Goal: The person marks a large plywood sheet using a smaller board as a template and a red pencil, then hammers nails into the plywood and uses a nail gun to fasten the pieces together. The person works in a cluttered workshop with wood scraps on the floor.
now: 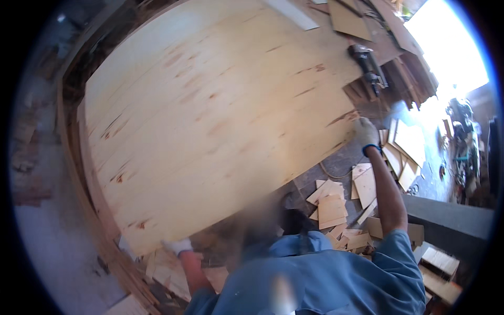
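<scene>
A large pale plywood sheet (210, 121) with brown knots and streaks fills most of the view. My left hand (180, 245), in a white glove, is at the sheet's near edge by its near left corner, its fingers closed on the edge. The white-gloved right hand (366, 132), with a blue cuff, grips the sheet near its right corner. The undersides of both grips are hidden. Beyond that right hand, a dark power tool (367, 65), perhaps a nail gun, lies by the sheet's right edge.
Plywood offcuts (332, 210) lie in piles below the sheet's near edge, with more pieces (407, 147) to the right. Stacked wooden strips (404, 79) stand at the far right. A white strip (291, 13) rests on the sheet's far side. A grey beam (451, 215) crosses at right.
</scene>
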A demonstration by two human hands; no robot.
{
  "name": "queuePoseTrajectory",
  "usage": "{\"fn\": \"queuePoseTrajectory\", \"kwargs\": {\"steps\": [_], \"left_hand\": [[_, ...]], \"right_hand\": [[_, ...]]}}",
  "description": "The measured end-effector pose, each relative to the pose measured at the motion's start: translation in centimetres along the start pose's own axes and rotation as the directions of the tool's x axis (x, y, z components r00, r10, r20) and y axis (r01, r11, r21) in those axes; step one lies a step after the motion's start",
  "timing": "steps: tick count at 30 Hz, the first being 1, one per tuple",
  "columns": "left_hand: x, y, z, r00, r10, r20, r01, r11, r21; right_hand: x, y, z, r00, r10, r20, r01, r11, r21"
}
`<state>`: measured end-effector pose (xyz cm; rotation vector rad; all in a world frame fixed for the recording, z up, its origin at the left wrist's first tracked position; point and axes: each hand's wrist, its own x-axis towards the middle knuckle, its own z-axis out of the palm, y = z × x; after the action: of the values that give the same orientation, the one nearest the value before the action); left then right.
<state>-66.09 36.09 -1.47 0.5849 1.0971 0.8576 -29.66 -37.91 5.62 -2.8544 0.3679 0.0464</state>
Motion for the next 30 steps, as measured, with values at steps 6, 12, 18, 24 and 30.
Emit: {"fn": "queuePoseTrajectory", "kwargs": {"steps": [6, 12, 18, 24, 30], "left_hand": [[-6.2, 3.7, 0.8, 0.996, -0.068, -0.055, 0.069, 0.998, 0.002], [-7.9, -3.0, -5.3, 0.774, -0.365, 0.518, 0.387, 0.919, 0.071], [-17.4, -13.2, 0.0, 0.882, -0.352, 0.314, 0.387, 0.920, -0.055], [-28.3, -20.3, 11.7, 0.882, -0.462, 0.093, 0.465, 0.885, -0.012], [-29.2, -23.4, 13.1, 0.935, -0.353, -0.046, 0.354, 0.934, 0.042]], "right_hand": [[4.4, -0.7, -1.6, 0.953, 0.278, -0.124, -0.260, 0.955, 0.145], [8.6, 5.4, -2.7, 0.979, 0.199, 0.049, -0.205, 0.953, 0.223], [19.2, 9.2, 0.1, 0.954, -0.117, -0.276, 0.070, 0.982, -0.175], [29.2, 9.9, 0.1, 0.934, -0.226, -0.276, 0.141, 0.944, -0.298], [33.6, 9.7, 2.0, 0.970, -0.142, -0.199, 0.088, 0.962, -0.259]]}}
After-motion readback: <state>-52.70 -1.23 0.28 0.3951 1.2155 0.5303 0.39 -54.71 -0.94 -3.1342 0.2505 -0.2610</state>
